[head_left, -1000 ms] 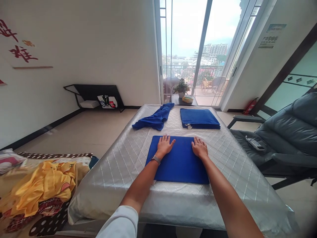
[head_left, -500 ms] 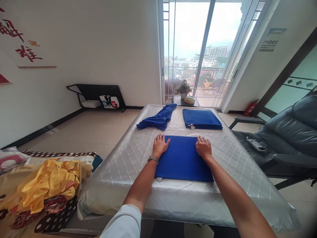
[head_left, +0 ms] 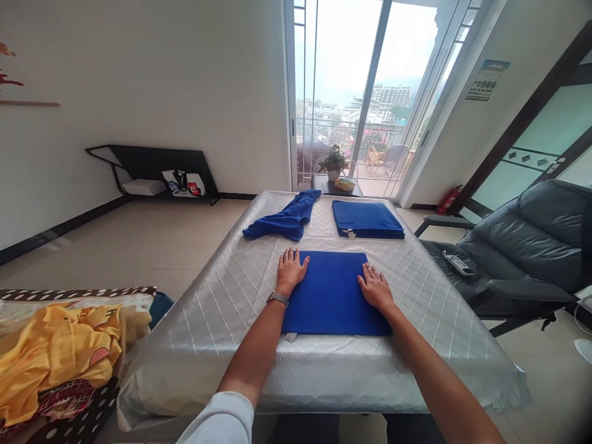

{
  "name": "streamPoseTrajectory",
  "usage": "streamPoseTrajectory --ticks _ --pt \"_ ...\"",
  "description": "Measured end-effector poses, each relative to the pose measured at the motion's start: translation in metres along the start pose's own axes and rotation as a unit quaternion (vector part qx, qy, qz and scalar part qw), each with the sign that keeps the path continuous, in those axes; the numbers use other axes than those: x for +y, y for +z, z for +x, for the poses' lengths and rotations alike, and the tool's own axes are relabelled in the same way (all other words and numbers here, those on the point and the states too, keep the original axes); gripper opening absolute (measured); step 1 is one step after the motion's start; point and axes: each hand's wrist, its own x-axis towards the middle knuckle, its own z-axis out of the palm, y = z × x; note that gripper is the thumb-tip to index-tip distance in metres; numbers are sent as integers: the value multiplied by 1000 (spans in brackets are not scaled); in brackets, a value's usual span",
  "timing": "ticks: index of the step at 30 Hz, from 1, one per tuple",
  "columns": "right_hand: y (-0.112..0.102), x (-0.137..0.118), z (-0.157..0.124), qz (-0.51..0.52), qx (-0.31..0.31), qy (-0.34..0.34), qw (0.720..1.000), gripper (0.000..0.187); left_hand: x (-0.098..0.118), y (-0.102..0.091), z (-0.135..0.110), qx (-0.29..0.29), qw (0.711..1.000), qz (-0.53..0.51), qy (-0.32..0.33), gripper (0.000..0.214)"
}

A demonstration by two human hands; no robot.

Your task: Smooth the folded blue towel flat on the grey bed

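Note:
A folded blue towel [head_left: 333, 291] lies flat on the silver quilted table [head_left: 222, 308] in front of me. My left hand [head_left: 291, 271] rests flat and open on the towel's left edge; a watch is on that wrist. My right hand [head_left: 375, 287] lies flat and open on the towel's right edge. Farther back, a crumpled blue towel [head_left: 283, 217] lies at the left and a neatly folded stack of blue towels [head_left: 367, 219] at the right.
A grey recliner chair [head_left: 522, 246] with a remote on it stands right of the table. A yellow printed blanket [head_left: 55, 351] lies at the lower left. Behind the table are a small plant [head_left: 333, 163], glass balcony doors and a black shelf [head_left: 148, 166] by the wall.
Both hands slid outward from the middle of the towel to its left and right edges, and the right hand came a little nearer to me. The camera view shifted slightly.

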Motion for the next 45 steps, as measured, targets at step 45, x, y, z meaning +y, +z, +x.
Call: streamPoseTrajectory --ticks 45 --pt "-1 1 0 -1 15 7 1000 64 2 -3 -3 21 1000 -2 7 70"
